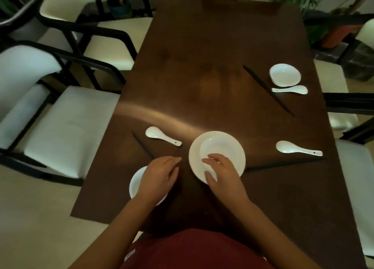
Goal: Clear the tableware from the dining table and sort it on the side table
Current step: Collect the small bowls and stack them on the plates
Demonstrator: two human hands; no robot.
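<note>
A white plate (pixel 236 145) lies near the front of the dark wooden dining table (pixel 202 56), with a small white bowl (pixel 214 146) stacked in it. My right hand (pixel 220 174) grips the bowl's near rim with thumb and fingers. My left hand (pixel 159 174) hovers open above a second white plate (pixel 134 184) at the front left, hiding most of it. White spoons lie at the left (pixel 162 137), the right (pixel 297 148) and the far right (pixel 291 90). Another white bowl (pixel 285 75) sits far right. Black chopsticks lie at the left (pixel 142 145), the right (pixel 283 164) and the far right (pixel 267 89).
White-cushioned black-framed chairs stand along the left side (pixel 66 127) and the right side (pixel 360 167) of the table. Potted plants stand at the back left (pixel 119 3) and back right (pixel 334 34). The table's far half holds nothing.
</note>
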